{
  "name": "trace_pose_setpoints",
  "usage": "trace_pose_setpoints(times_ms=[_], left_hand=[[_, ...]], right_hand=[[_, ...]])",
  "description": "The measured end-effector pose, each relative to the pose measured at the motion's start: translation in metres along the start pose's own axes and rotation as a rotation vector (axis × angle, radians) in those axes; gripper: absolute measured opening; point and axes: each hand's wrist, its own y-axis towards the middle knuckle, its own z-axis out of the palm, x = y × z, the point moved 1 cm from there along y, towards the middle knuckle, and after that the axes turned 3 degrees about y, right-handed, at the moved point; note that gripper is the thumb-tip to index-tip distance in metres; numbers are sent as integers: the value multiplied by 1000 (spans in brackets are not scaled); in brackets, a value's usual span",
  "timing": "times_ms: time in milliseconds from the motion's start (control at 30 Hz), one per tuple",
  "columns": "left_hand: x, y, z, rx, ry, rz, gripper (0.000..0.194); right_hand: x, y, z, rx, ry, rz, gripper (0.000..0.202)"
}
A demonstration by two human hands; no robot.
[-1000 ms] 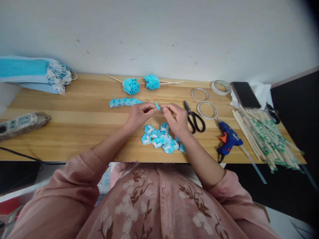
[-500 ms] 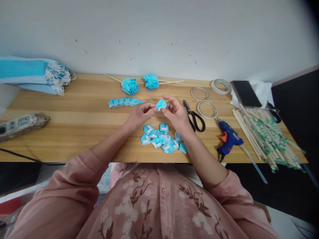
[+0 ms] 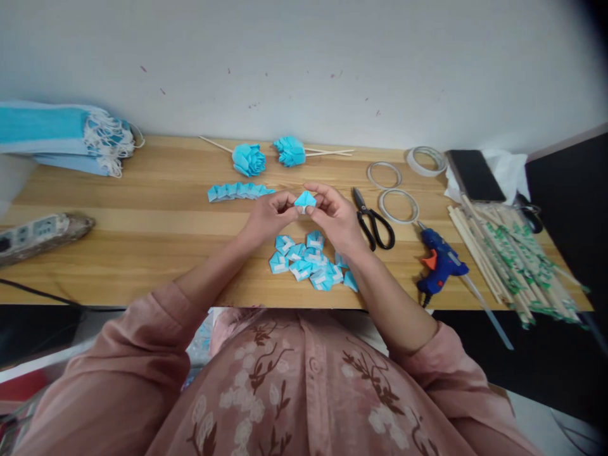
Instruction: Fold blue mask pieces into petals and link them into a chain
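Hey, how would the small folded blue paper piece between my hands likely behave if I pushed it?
The small folded blue paper piece, pinched between the left hand and right hand, looks light, being thin paper. Its creases probably keep it fairly stiff, though firm pressure might crumple it. Its flat, angular outline suggests sliding rather than rolling.

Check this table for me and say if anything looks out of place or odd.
I see no spill. Toward the right, the translucent glue stick in the blue glue gun and some wrapped sticks jut past the front edge of the table, so they could get knocked. The wall also has small reddish marks.
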Motion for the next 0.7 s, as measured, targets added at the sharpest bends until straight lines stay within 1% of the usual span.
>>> trace_pose_setpoints(times_ms=[133, 400, 533, 600, 633, 700], left_hand=[[0, 1, -1, -13, -3, -5, 20], [-5, 2, -2, -29, -37, -55, 30], [-6, 1, -3, -20, -38, -79, 28], [-6, 2, -3, -28, -31, -97, 26], [-6, 2, -3, -37, -26, -106, 24], [-6, 2, -3, -67, -16, -120, 22]], right_hand=[[0, 0, -2, 6, 2, -3, 40], [0, 2, -8, -22, -19, 9, 47], [0, 2, -9, -34, -112, 16, 49], [2, 0, -9, -56, -171, -18, 46], [4, -1, -8, -82, -215, -61, 41], [10, -3, -7, -158, -357, -196, 28]])
